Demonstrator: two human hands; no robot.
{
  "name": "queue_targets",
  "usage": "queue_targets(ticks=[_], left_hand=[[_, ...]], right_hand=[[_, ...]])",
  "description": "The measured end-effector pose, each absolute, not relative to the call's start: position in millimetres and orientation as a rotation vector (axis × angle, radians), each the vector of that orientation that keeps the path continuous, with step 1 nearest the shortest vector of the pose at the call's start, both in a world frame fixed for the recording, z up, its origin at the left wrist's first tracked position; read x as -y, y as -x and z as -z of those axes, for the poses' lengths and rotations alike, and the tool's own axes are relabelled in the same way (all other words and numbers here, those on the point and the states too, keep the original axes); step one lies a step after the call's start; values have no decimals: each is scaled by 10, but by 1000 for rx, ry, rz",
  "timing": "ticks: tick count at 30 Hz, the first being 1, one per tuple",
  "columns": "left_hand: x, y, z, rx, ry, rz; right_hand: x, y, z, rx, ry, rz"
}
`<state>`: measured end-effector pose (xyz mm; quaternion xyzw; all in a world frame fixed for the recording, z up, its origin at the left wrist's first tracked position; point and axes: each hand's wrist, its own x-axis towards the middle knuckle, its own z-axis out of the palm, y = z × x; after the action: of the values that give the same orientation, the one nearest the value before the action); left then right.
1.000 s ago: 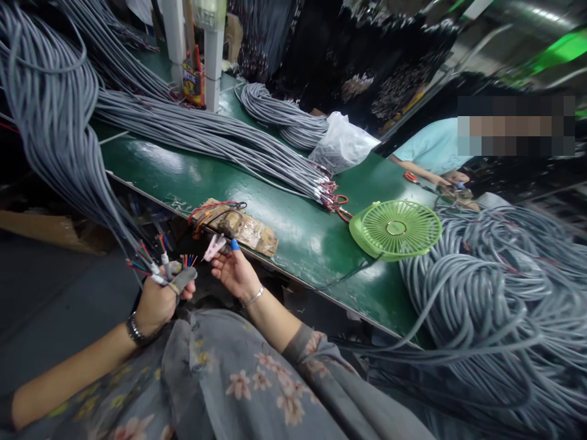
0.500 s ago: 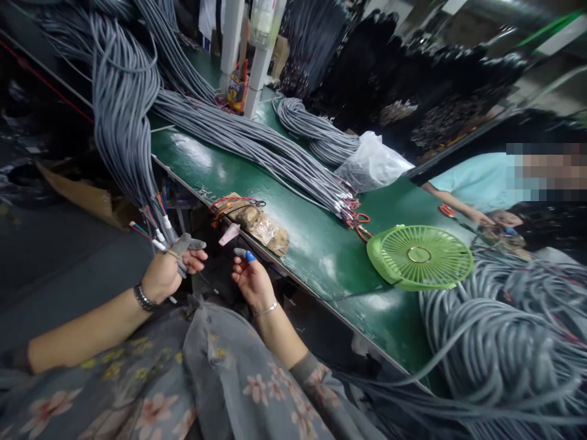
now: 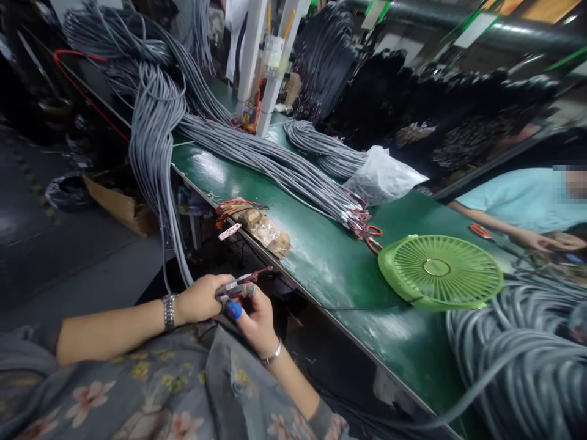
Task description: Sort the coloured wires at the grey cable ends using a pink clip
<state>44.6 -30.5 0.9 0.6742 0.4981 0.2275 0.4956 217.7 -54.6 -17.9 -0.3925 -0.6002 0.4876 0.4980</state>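
Observation:
Close to my body, my left hand [image 3: 202, 297] is closed round a few grey cables [image 3: 178, 253] that hang down from a thick bundle [image 3: 153, 116] at the bench edge. My right hand [image 3: 257, 321], with a blue cover on the thumb and a grey one on a fingertip, meets it and pinches the same cables near their ends. Thin dark-red wires [image 3: 262, 272] stick out past the fingers, beside a white sleeve [image 3: 236, 283]. The fingers hide how many cables are held.
A green bench [image 3: 316, 256] carries a long grey cable bundle [image 3: 275, 162], a lime-green fan [image 3: 438, 269], orange-handled scissors [image 3: 373, 238], a plastic bag [image 3: 385, 177] and a taped brown block [image 3: 263, 229]. Coiled cable [image 3: 518, 354] lies at right. Across the bench, a person in light blue [image 3: 513, 195] works.
My right hand has moved left onto the cable ends and closed. My left hand has shifted right, turning the ends toward the bench. The view has shifted slightly.

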Motion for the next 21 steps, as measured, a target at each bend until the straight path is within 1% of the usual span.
queue_targets(ticks=[6, 12, 16, 19, 21], left_hand=[[323, -615, -140, -1302, -1836, -374], [308, -788, -164, -1378, -2033, -228], [277, -883, -159, -1381, -2096, -171], [260, -938, -195, -1383, -2133, -136], [279, -950, -250, -1363, -2116, -125]], right_hand=[[520, -2246, 232, 1523, 994, -986], [551, -2423, 640, 1420, 1021, -945], [521, -2605, 820, 1461, 862, -994], [484, -2742, 738, 1523, 825, -1084], [491, -2796, 602, 1525, 836, -1235]])
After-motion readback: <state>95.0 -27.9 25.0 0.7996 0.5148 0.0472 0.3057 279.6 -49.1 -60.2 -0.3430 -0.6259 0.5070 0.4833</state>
